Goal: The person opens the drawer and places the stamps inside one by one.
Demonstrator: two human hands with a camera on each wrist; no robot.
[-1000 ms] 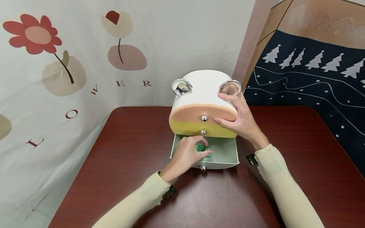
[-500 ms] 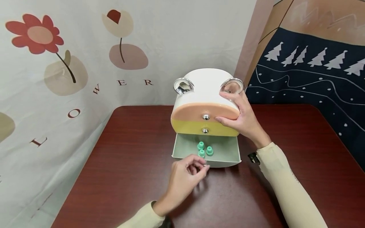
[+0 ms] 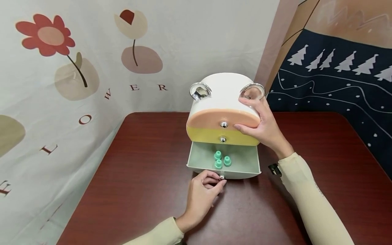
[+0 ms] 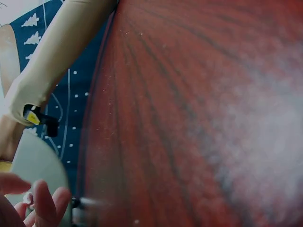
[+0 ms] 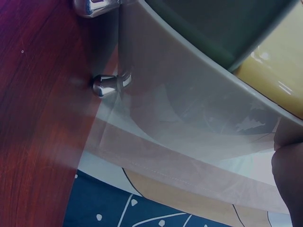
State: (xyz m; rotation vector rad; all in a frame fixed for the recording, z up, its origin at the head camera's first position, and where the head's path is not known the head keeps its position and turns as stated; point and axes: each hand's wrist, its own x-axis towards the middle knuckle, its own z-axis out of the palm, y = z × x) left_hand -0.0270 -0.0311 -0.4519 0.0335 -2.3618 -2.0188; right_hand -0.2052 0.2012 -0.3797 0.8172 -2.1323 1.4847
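Observation:
A small cabinet (image 3: 226,86), white on top with peach and yellow drawer fronts, stands on the table. Its pale green bottom drawer (image 3: 242,175) is pulled out. Inside the drawer sit three small green stepped caps (image 3: 227,161). My left hand (image 3: 199,197) pinches the drawer's silver knob (image 3: 222,177) between thumb and fingers; the left wrist view shows the same fingers against the pale drawer front (image 4: 40,156). My right hand (image 3: 268,131) grips the cabinet's upper right side, thumb on the peach front (image 3: 208,119) and fingers on top. Only part of that hand (image 5: 289,175) enters the right wrist view.
Two silver round ears (image 3: 200,92) stick up from the cabinet top. Short metal feet (image 5: 105,85) show under its side. The dark red table (image 3: 147,153) ends at a white flower-print cloth (image 3: 183,51) behind, with a navy tree-print cloth (image 3: 330,81) to the right.
My left hand has come out of the drawer, leaving the green caps there, and moved down to its front knob. The right hand keeps its grip on the cabinet. The head view has shifted slightly.

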